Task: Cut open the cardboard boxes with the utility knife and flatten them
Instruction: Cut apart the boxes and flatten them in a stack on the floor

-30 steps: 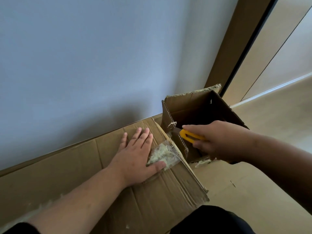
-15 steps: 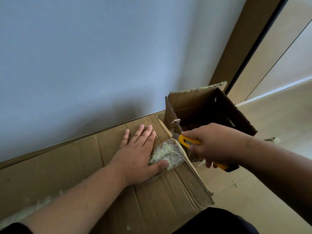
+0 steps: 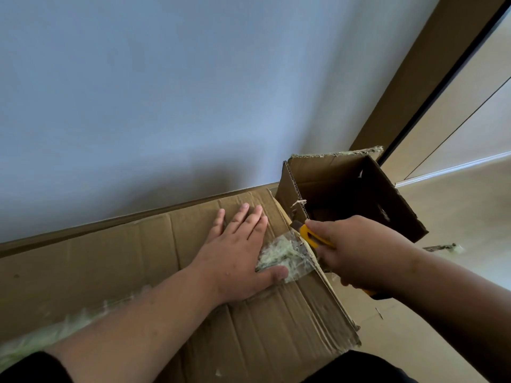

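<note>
Pressing flat with straight fingers, the left hand (image 3: 237, 255) rests on the one flattened cardboard panel (image 3: 132, 261), creased and corrugated, its thumb touching a crinkled patch of clear tape (image 3: 284, 254). Just right of that panel stands one open cardboard box (image 3: 345, 189) with ragged fluted edges. The right hand (image 3: 356, 252) grips the single yellow utility knife (image 3: 313, 237), whose tip seems to meet the panel's right edge, beside the box. One tape scrap (image 3: 442, 247) lies on the floor (image 3: 456, 217), right of the box.
</note>
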A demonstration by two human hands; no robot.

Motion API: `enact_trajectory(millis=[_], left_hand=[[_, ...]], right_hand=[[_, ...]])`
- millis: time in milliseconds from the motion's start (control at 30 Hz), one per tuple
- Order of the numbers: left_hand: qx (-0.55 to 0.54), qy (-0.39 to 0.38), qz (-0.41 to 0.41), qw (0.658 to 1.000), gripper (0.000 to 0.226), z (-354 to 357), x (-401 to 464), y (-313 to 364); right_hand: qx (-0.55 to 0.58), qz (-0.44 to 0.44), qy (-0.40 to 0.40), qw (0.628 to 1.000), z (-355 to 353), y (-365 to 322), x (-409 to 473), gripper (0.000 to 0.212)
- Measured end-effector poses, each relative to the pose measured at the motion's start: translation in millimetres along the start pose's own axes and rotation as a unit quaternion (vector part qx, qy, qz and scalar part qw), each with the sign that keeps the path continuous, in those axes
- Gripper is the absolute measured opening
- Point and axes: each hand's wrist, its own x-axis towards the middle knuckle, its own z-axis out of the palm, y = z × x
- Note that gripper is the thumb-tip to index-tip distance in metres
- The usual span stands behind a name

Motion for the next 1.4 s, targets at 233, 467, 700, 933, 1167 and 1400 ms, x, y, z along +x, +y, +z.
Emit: enact_trajectory(millis=[233,467,700,933,1167,1400], left_hand=[[-0.011,0.015,0.001,1.000,0.103,4.4,1.5,-0.7],[-0.010,0.020,-0.001,1.000,0.102,5.0,1.8,0.3],[0.001,0.017,-0.001,1.000,0.104,6.7,2.7,2.3],[0.002,0.005,-0.003,1.000,0.104,6.7,4.6,4.1],[0.008,-0.003,-0.002,1.000,0.105,6.7,6.0,4.1],[0.001,-0.002,-0.005,1.000,0.105,7.5,6.1,1.8]], right_hand=[[-0.020,0.000,0.000,1.000,8.6,-2.8,1.7,0.048],[-0.098,0.014,0.020,0.995,17.3,-10.1,1.7,0.060],[-0.162,0.025,-0.013,0.986,25.5,-23.4,-4.1,0.076],[-0.208,0.004,-0.042,0.977,18.0,-22.4,-8.6,0.063],[-0.211,-0.009,-0.078,0.974,18.1,-18.6,-15.3,0.043],[-0.228,-0.013,-0.087,0.970,15.7,-7.7,-30.7,0.041]])
